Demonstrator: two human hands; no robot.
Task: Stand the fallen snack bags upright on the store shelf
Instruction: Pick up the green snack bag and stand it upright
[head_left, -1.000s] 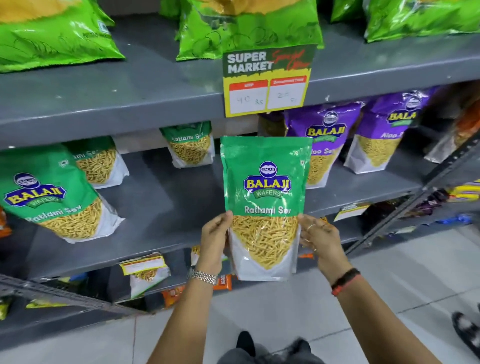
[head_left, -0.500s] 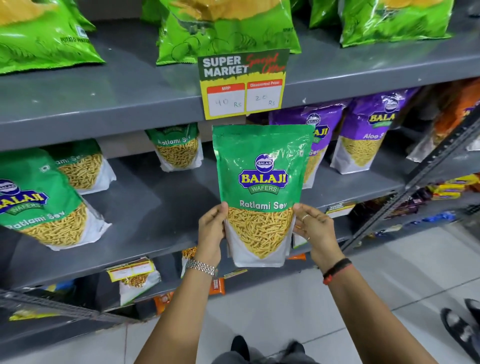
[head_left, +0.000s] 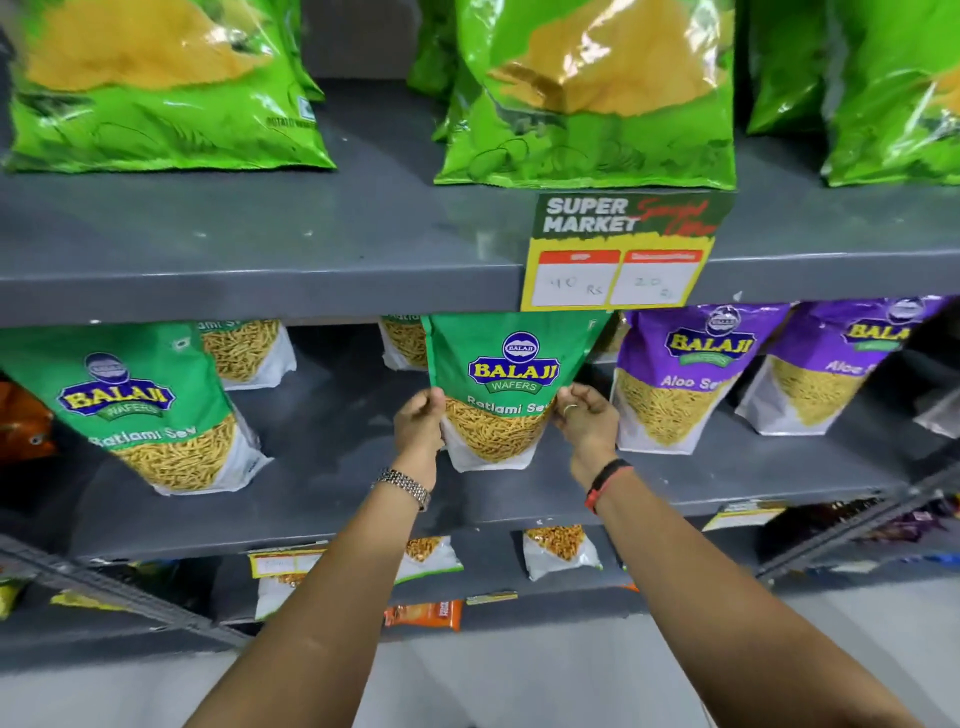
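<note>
A green Balaji Ratlami Sev bag (head_left: 506, 384) stands upright on the grey middle shelf (head_left: 332, 447), its top hidden behind the shelf edge above. My left hand (head_left: 418, 421) grips its left side and my right hand (head_left: 587, 421) grips its right side. Another green Ratlami Sev bag (head_left: 140, 410) stands at the left, leaning a little. Two more green bags (head_left: 244, 353) sit further back. Two purple Aloo Sev bags (head_left: 680, 379) stand to the right.
Large bright green bags (head_left: 587, 98) fill the top shelf. A yellow price card (head_left: 618, 260) hangs from its front edge. Small snack packets (head_left: 558, 551) lie on the lower shelf. An orange pack (head_left: 21, 421) sits at the far left. Grey floor shows below.
Both hands have carried the green bag forward from in front of the shelf onto the middle shelf. The view has moved closer to the shelves.
</note>
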